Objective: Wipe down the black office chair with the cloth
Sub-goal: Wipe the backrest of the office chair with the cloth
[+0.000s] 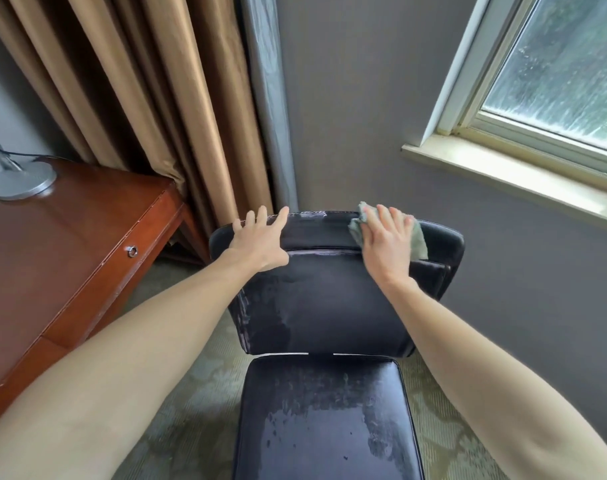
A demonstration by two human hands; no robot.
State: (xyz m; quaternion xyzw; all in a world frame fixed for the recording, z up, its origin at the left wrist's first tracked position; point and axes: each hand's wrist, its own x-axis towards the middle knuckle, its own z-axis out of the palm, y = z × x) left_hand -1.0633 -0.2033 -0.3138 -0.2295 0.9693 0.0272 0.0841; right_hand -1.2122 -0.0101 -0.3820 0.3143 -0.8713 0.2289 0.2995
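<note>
Black office chair (321, 306) dead centre, facing the camera, seat scuffed (grey worn patches). Right hand (387, 242) flat, fingers spread, pressing grey-green cloth (418, 240) against the backrest's top right. Left hand (258, 242) open on the top left edge, gripping nothing.

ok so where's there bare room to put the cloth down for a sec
The chair seat is bare. So is most of the desk top, beyond the lamp base in its far corner. The windowsill is bare. The backrest top is crowded by both hands.
</note>
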